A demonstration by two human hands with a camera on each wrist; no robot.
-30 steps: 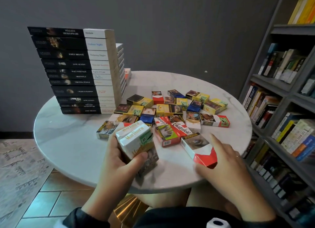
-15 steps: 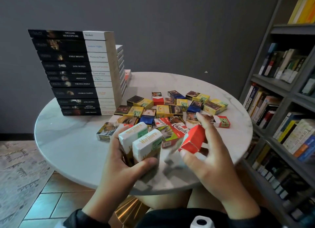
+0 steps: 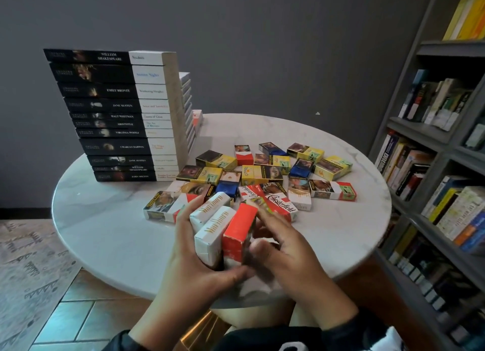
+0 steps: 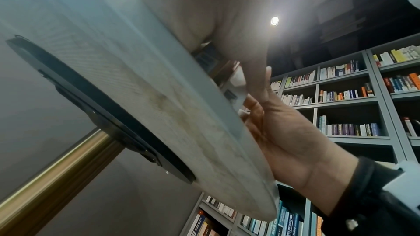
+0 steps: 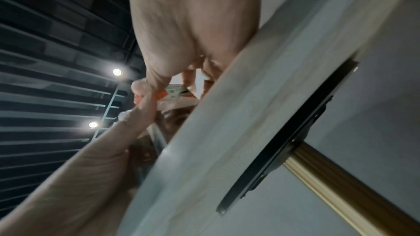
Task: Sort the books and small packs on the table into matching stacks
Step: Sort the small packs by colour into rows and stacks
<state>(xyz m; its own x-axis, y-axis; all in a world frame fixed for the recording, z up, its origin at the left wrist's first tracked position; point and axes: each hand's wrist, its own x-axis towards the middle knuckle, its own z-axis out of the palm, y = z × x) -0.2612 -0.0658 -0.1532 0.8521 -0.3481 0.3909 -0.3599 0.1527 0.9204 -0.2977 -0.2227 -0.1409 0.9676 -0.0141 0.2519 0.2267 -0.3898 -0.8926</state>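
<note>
— Head view showed what?
— Left hand (image 3: 194, 256) gripped two white cardboard packs (image 3: 210, 227) at the round marble desk's (image 3: 105, 232) near edge; right hand (image 3: 278, 248) pinched a red-topped pack (image 3: 240, 232) against them.
— Next?
— Probably squaring the trio, then setting it down.

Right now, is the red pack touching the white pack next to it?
Touching. In the head view the red pack, held by the right hand, lies side against side with the nearer white pack in the left hand, no gap visible.
</note>
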